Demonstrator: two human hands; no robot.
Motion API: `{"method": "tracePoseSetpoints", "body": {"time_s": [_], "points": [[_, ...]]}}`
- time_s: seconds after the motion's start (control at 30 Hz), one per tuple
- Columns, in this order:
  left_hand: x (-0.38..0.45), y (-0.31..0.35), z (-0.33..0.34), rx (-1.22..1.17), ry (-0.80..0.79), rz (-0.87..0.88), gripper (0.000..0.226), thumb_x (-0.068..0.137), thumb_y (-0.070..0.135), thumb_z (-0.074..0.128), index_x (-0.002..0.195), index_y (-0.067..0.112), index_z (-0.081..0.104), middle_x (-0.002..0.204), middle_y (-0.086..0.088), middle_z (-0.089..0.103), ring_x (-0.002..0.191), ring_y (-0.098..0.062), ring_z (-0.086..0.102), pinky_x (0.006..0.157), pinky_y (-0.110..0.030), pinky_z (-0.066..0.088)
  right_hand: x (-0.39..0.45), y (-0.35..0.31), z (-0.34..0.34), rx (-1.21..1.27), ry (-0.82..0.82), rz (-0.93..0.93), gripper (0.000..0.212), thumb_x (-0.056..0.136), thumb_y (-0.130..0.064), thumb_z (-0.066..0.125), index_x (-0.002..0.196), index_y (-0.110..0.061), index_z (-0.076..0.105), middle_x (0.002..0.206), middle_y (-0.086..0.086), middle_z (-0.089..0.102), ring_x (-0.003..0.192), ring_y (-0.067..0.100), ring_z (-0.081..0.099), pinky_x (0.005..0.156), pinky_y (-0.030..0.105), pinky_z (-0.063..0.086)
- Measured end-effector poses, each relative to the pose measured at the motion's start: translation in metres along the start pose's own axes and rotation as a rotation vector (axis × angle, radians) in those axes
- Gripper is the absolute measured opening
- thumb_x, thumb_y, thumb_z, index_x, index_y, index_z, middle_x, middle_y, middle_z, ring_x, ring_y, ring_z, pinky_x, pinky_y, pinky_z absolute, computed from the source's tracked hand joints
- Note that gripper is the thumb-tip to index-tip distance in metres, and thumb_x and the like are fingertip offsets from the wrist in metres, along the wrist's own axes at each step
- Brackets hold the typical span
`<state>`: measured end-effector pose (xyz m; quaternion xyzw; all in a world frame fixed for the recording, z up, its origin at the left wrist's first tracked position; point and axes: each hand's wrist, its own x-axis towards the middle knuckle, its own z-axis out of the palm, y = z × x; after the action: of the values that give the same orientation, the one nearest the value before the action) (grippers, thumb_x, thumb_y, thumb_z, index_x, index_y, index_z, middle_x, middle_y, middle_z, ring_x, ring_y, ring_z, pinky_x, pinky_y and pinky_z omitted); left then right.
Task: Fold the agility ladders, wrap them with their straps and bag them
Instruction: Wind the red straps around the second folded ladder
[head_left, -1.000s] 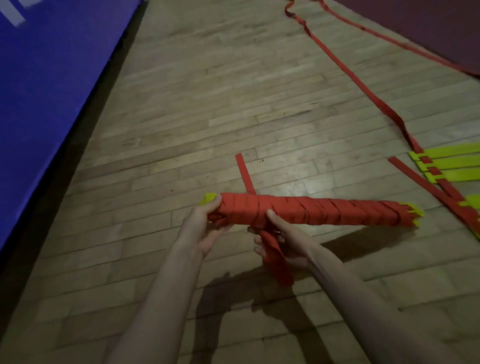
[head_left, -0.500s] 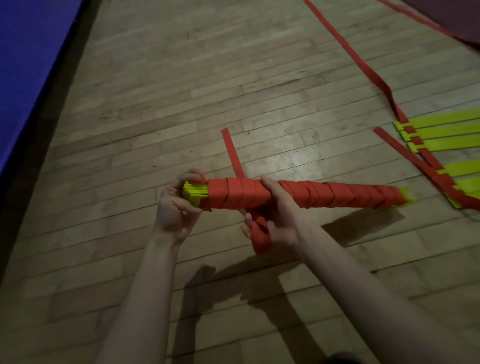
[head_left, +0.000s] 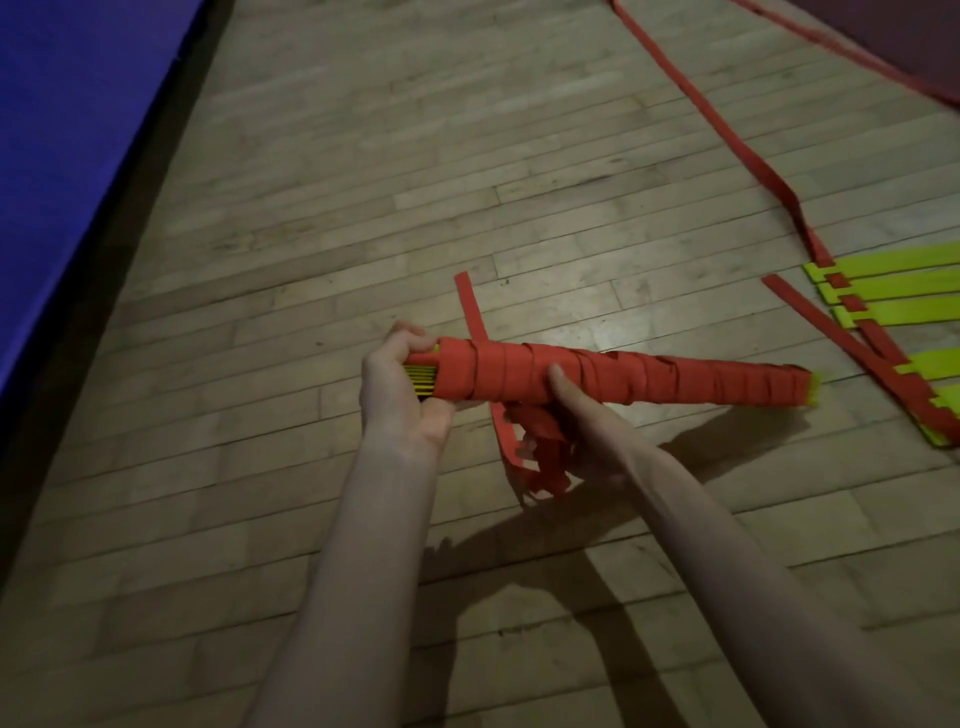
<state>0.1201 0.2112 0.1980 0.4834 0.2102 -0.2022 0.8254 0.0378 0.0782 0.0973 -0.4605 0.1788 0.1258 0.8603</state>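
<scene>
Bundle: folded yellow-green plastic ladder rungs (head_left: 623, 382) spiral-wrapped in red webbing strap, yellow ends showing.
Left hand (head_left: 402, 387): grip curled round one end.
Right hand (head_left: 582, 431): grip clutching bunched loose strap, thumb on bundle.

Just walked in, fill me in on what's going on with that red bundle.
A person is wrapping a folded agility ladder in its red strap. The left hand grips the bundle's yellow rung end, the right hand holds it mid-length with loose strap bunched below. A second ladder lies unfolded on the wooden floor to the right. No bag is in view.
</scene>
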Motion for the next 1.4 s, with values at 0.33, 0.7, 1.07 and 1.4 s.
{"method": "tracePoseSetpoints", "body": {"time_s": [0.33,0.7,1.07,1.4], "points": [[-0.001,-0.003,-0.015,-0.034,-0.18,0.114,0.038,0.08,-0.009,0.037,0.091,0.019,0.06,0.088,0.004,0.067,0.087,-0.017,0.066,0.071,-0.029,0.055,-0.009,0.015,-0.01,0.244,-0.255,-0.003,0.056,0.062,-0.029,0.09,0.106,-0.003,0.068,0.094,0.019,0.066,0.088,0.025,0.07,0.089,0.043,0.056],[0.004,-0.007,-0.022,-0.059,-0.155,0.11,0.037,0.08,-0.01,0.035,0.082,0.019,0.058,0.074,0.006,0.065,0.075,-0.013,0.062,0.072,-0.031,0.048,-0.003,0.012,0.016,-0.023,-0.015,0.166,0.037,0.067,-0.007,0.081,0.099,-0.002,0.065,0.089,0.009,0.07,0.081,0.02,0.07,0.074,0.033,0.056],[0.005,0.006,-0.034,-0.134,-0.282,0.342,0.049,0.038,-0.003,0.044,0.084,0.01,0.056,0.075,-0.002,0.064,0.074,-0.022,0.066,0.069,-0.029,0.055,-0.015,0.009,0.01,-0.118,-0.223,0.058,0.043,0.079,0.015,0.06,0.115,-0.006,0.063,0.103,0.007,0.072,0.095,0.021,0.069,0.081,0.031,0.054],[0.01,0.019,-0.059,-0.15,-0.394,0.413,0.056,0.015,0.018,0.076,0.071,0.02,0.068,0.089,0.002,0.069,0.087,-0.023,0.068,0.085,-0.042,0.054,-0.024,0.004,0.035,-0.06,-0.175,0.068,0.052,0.06,0.005,0.063,0.108,-0.012,0.069,0.105,0.0,0.073,0.068,0.003,0.061,0.063,0.021,0.046]]}}
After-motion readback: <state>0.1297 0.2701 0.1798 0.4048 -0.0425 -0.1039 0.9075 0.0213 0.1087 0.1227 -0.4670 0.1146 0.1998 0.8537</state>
